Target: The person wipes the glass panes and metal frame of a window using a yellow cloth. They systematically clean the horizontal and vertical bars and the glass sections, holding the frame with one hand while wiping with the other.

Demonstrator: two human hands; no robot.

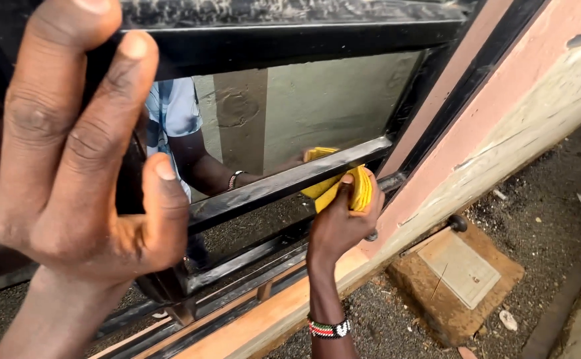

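Window pane [330, 100]: reflective glass behind black metal bars, long axis running diagonally up toward the right. Left hand [71, 153] close to the camera, fingers wrapped around a dark bar. Right hand [340, 223] presses a folded yellow cloth [350, 189] against the pane's lower right corner, fingers clasping it; pink wall just beside.

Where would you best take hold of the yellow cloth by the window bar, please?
Grip the bunched yellow cloth at its folded lower edge, coming from below, as the right hand does: the black bar covers its top, and the folds give the fingers bulk to pinch.
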